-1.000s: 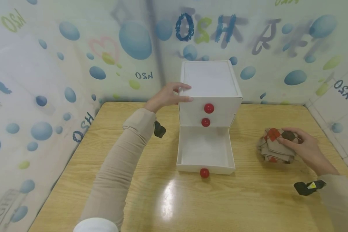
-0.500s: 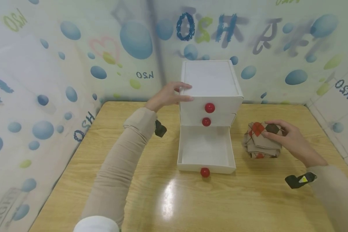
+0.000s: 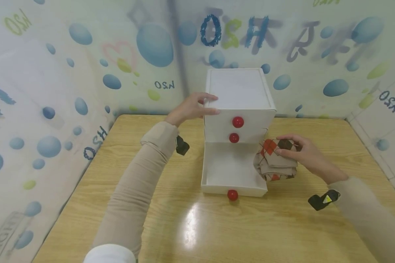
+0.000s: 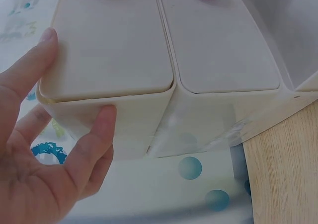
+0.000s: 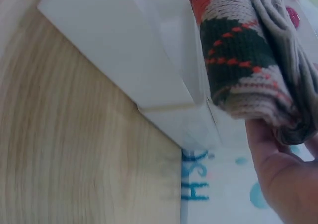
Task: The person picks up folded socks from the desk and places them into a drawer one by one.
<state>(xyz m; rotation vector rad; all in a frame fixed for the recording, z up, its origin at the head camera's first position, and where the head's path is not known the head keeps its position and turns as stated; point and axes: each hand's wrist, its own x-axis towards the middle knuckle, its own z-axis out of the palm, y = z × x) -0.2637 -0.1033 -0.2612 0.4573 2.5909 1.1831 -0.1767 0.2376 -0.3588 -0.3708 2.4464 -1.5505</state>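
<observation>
A small white drawer cabinet (image 3: 238, 87) with red round knobs stands at the back middle of the table. Its bottom drawer (image 3: 228, 171) is pulled out, with nothing inside; the two upper drawers are closed. My left hand (image 3: 192, 106) grips the cabinet's upper left front corner, and the left wrist view shows its fingers (image 4: 102, 129) bent against the cabinet wall. At the right, my right hand (image 3: 307, 153) pinches a folded beige argyle knit garment (image 3: 276, 160) with red and dark diamonds. The bundle overlaps the open drawer's right wall; its rolled layers show in the right wrist view.
The wood-grain table (image 3: 171, 212) reaches back to a wall (image 3: 151, 54) printed with blue bubbles and letters. A side panel (image 3: 386, 109) borders the table's right edge. Small black wrist cameras (image 3: 324, 200) sit at both cuffs.
My right hand has carried the folded garment leftward, from the table's right side to the open drawer's right wall. The left hand and cabinet have stayed put.
</observation>
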